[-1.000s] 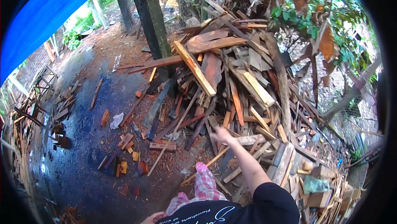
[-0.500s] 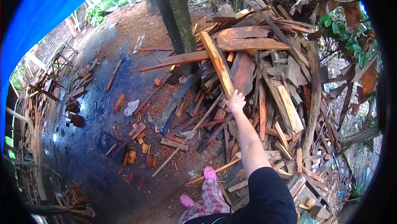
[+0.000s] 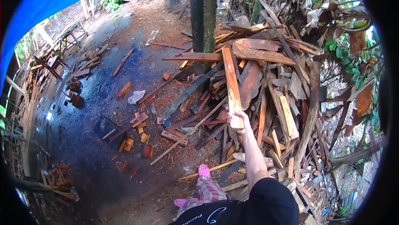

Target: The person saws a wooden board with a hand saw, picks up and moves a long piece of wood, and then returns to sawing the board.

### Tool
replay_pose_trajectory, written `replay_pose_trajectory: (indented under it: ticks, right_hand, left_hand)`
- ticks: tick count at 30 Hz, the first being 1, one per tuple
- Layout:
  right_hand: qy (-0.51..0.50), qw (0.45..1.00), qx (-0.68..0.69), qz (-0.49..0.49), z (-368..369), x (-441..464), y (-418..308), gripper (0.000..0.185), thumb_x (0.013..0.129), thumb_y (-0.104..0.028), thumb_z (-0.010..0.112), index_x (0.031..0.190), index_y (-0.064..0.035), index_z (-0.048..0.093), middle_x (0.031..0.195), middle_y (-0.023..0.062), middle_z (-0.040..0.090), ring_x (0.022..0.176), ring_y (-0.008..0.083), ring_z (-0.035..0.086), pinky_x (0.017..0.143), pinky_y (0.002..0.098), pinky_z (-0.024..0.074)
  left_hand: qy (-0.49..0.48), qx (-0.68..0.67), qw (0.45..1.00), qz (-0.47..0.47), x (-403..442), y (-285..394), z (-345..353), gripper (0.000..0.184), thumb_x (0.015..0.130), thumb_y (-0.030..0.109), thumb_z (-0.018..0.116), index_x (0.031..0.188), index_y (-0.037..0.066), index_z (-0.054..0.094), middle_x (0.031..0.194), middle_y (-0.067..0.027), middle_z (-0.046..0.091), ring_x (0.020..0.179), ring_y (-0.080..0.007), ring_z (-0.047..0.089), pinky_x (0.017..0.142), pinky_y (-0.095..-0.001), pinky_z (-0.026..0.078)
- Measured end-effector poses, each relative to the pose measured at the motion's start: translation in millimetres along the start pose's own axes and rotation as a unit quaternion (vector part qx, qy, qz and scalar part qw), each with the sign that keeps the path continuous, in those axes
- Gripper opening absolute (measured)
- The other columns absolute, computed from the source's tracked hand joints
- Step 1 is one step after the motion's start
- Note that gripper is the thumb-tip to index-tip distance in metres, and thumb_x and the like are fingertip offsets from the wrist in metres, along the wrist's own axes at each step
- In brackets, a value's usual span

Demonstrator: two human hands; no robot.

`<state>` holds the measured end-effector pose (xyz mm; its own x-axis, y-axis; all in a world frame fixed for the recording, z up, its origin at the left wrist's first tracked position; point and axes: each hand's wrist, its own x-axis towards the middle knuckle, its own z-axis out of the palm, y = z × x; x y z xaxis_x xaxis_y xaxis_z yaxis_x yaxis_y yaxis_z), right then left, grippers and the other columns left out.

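Note:
My right hand [image 3: 242,120] is closed round the lower end of a long yellow-orange wooden plank [image 3: 232,81]. The plank points away from me, and its cut end sticks out just past my fingers. Its far end lies in front of a long brown board [image 3: 189,57] that juts left from the scrap-wood pile [image 3: 272,100]. Whether the two touch, I cannot tell. Beyond the plank is a wide reddish-brown slab [image 3: 251,82] on the pile. My left hand is out of sight.
A dark post [image 3: 202,17] rises behind the pile. Several offcuts [image 3: 141,121] and a crumpled white cloth [image 3: 136,97] lie on the dark ground. A thin stick [image 3: 187,133] slants near my pink shoe [image 3: 203,170]. Blue tarp [image 3: 50,4] hangs at upper left, dry leaves at right.
My right hand has gone from touching the plank's near end to gripping round it. The plank's near end has moved lower and closer to me. My view has shifted slightly.

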<state>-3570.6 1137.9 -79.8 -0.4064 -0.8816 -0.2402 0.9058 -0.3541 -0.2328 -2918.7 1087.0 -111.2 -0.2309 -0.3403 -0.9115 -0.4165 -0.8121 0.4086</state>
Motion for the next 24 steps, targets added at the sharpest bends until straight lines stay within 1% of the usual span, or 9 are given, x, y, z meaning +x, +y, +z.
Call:
replay_pose_trajectory:
  ticks: [4,5,7,10,13,15,18,20,24]
  right_hand:
    - [0.055,0.994,-0.091,0.028,-3.6,-55.3,46.1,0.044,0.077,-0.013,0.057,0.116,0.0062,0.046,0.086,0.0138,0.057,0.068,0.0205,0.056,0.065,0.033,0.0502]
    - [0.128,0.968,-0.213,0.043,-6.8,-69.9,58.9,0.04,0.077,-0.013,0.057,0.112,0.0055,0.048,0.081,0.013,0.058,0.065,0.0201,0.058,0.063,0.0333,0.0513]
    - [0.222,0.871,-0.437,0.021,5.9,-97.6,89.8,0.024,0.077,-0.016,0.054,0.087,0.0048,0.058,0.067,0.0102,0.06,0.057,0.021,0.061,0.058,0.0331,0.0524]
    - [0.286,0.791,-0.541,-0.005,1.1,-122.3,137.0,0.012,0.077,-0.009,0.054,0.08,0.0026,0.054,0.063,0.0116,0.058,0.051,0.0196,0.058,0.047,0.0306,0.0496]
    - [0.329,0.594,-0.73,0.083,-30.5,-131.9,168.6,0.013,0.074,-0.01,0.056,0.079,0.0012,0.052,0.054,0.0094,0.054,0.039,0.0185,0.052,0.035,0.032,0.0424]
    - [0.295,0.617,-0.7,0.206,-57.1,-131.2,180.8,0.015,0.076,-0.01,0.055,0.085,0.0017,0.05,0.053,0.011,0.053,0.041,0.0214,0.056,0.031,0.0334,0.0397]
    - [0.273,0.635,-0.678,0.251,-63.4,-132.3,223.2,0.019,0.082,-0.017,0.053,0.087,0.0013,0.049,0.063,0.0158,0.055,0.05,0.0273,0.058,0.044,0.0429,0.0493]
    - [0.261,0.635,-0.669,0.283,-45.3,-124.3,248.1,0.018,0.082,-0.016,0.052,0.086,0.0015,0.05,0.064,0.0168,0.056,0.054,0.0283,0.059,0.048,0.0424,0.0508]
    - [0.201,0.593,-0.694,0.355,-19.6,-106.2,310.6,0.016,0.08,-0.013,0.05,0.077,0.0022,0.049,0.066,0.0198,0.054,0.054,0.0337,0.058,0.048,0.0451,0.0512]
  left_hand:
    - [0.018,-0.099,0.995,0.012,4.5,-70.3,-29.3,0.004,0.089,0.015,0.048,0.085,0.013,0.049,0.068,-0.0008,0.049,0.059,-0.0137,0.048,0.051,-0.0291,0.038]
    - [0.023,-0.127,0.992,0.015,5.1,-89.8,-38.4,0.005,0.089,0.014,0.048,0.084,0.013,0.049,0.067,-0.0006,0.049,0.057,-0.0135,0.048,0.049,-0.029,0.038]
    - [0.034,-0.186,0.982,0.025,6.1,-126.3,-51.2,0.007,0.088,0.014,0.048,0.081,0.014,0.049,0.063,0.0,0.049,0.054,-0.0131,0.049,0.046,-0.0288,0.038]
    - [0.06,-0.281,0.957,0.033,-0.2,-180.4,-67.8,0.011,0.088,0.013,0.048,0.077,0.014,0.05,0.057,0.0007,0.049,0.048,-0.0125,0.049,0.041,-0.0284,0.039]
    - [0.037,-0.19,0.978,0.08,-9.8,-204.8,-86.6,0.014,0.086,0.007,0.047,0.075,0.013,0.052,0.057,0.002,0.048,0.047,-0.0107,0.048,0.04,-0.025,0.037]
    - [0.045,-0.172,0.977,0.115,-9.9,-234.0,-95.0,0.015,0.085,0.004,0.046,0.074,0.012,0.053,0.057,0.0026,0.047,0.047,-0.0098,0.048,0.039,-0.0233,0.036]
    - [0.133,-0.277,0.95,0.058,-20.2,-276.0,-105.9,0.013,0.084,0.004,0.048,0.077,0.01,0.058,0.06,0.002,0.049,0.048,-0.0091,0.048,0.04,-0.0217,0.034]
    - [0.147,-0.25,0.956,0.046,-40.3,-293.1,-116.3,0.01,0.083,0.007,0.053,0.089,0.007,0.061,0.067,0.0009,0.053,0.051,-0.0088,0.049,0.041,-0.0234,0.036]
    - [0.275,-0.293,0.915,-0.043,-45.7,-344.1,-130.3,0.006,0.08,0.008,0.057,0.086,0.007,0.059,0.069,-0.0002,0.054,0.051,-0.0098,0.05,0.04,-0.0255,0.036]
